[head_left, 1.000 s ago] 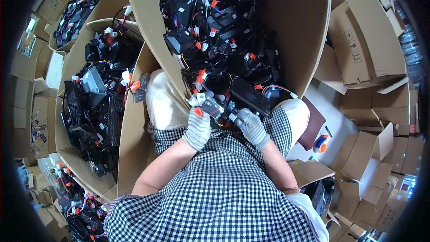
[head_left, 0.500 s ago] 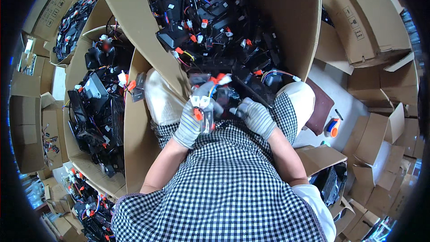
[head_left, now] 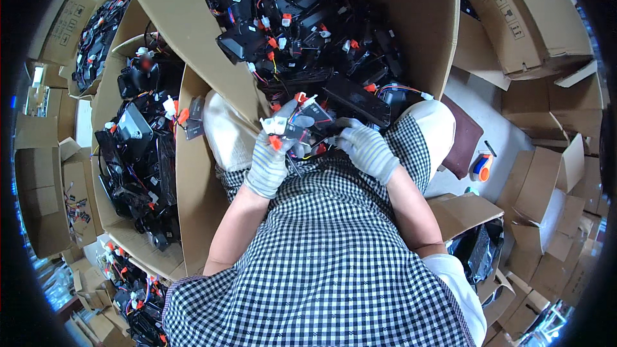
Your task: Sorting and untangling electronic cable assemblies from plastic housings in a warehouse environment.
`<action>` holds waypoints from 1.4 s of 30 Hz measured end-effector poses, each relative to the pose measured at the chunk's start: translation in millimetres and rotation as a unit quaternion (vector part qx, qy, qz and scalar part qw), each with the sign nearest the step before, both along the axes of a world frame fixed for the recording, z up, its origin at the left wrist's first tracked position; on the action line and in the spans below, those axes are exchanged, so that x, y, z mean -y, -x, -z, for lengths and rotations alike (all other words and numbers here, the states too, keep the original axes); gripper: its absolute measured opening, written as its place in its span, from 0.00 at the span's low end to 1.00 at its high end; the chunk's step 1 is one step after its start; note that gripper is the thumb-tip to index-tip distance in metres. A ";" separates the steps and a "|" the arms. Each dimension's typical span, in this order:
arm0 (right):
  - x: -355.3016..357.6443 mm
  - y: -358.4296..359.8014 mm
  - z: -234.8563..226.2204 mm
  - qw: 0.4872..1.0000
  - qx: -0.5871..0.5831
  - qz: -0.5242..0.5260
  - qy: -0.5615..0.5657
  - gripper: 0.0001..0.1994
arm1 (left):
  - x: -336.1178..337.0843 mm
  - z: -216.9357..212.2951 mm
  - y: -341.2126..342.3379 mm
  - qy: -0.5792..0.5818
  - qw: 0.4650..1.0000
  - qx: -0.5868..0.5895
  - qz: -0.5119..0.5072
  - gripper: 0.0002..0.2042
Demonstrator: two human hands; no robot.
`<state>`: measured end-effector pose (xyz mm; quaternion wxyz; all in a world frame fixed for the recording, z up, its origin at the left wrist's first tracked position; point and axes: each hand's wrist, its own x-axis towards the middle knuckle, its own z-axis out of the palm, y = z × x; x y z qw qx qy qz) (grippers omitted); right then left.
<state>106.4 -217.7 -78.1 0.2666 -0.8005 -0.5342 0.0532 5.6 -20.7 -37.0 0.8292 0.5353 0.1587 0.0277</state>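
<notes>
My left hand [head_left: 270,164], in a striped grey-white glove, is closed around a small black electronic unit [head_left: 316,113] with wires. White connectors [head_left: 275,126] and an orange plug [head_left: 276,142] stick out over its fingers. My right hand [head_left: 367,149], gloved alike, has its fingers pinched together at the unit's right side. What lies between those fingertips is too small to make out. Both hands are above my lap, over the checked apron [head_left: 328,250]. Just beyond them rests a flat black case [head_left: 357,99] at the near edge of the piled units.
A large cardboard box [head_left: 421,32] ahead holds many black wired units [head_left: 244,40]. Another box [head_left: 183,218] of similar units stands at my left. On the floor to the right are an orange-and-blue tape roll [head_left: 482,167], a maroon cushion [head_left: 464,138] and several open cartons [head_left: 536,186].
My right hand has moved left and up to the unit in my left hand. The unit has been turned, its black face now tilted upward. The view has shifted slightly.
</notes>
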 end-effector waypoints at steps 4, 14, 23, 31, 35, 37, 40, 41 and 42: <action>11.0 4.1 -36.6 0.828 -0.479 0.186 -0.225 0.15 | -2.4 11.6 5.0 -0.011 0.998 0.056 0.007 0.28; -28.8 -41.2 -32.1 0.698 -0.706 0.114 -0.041 0.14 | -1.9 24.7 9.7 0.018 0.999 0.023 0.042 0.24; -19.7 -17.9 -51.4 0.754 -0.631 0.151 -0.103 0.16 | 2.5 38.3 8.0 0.042 0.999 0.014 0.026 0.17; -7.4 -17.1 -43.6 0.766 -0.621 0.102 -0.132 0.18 | 15.3 20.4 6.7 -0.099 0.994 0.034 -0.039 0.14; 1.5 -21.3 -47.2 0.727 -0.681 0.042 -0.077 0.15 | 16.4 9.9 10.5 -0.276 0.961 0.012 0.014 0.18; 5.5 -22.5 -48.4 0.690 -0.723 0.038 -0.007 0.16 | 14.4 -2.6 11.1 -0.317 0.948 -0.001 0.043 0.19; 2.7 -5.5 -26.0 0.724 -0.688 -0.021 -0.047 0.18 | 6.3 10.7 14.5 -0.326 0.932 0.005 0.157 0.19; 0.8 -3.2 -31.4 0.735 -0.678 -0.005 -0.011 0.17 | 6.3 10.6 15.7 -0.326 0.932 0.006 0.157 0.19; 0.4 0.0 -26.4 0.732 -0.681 0.019 -0.004 0.15 | 7.2 9.9 17.9 -0.317 0.934 -0.010 0.164 0.18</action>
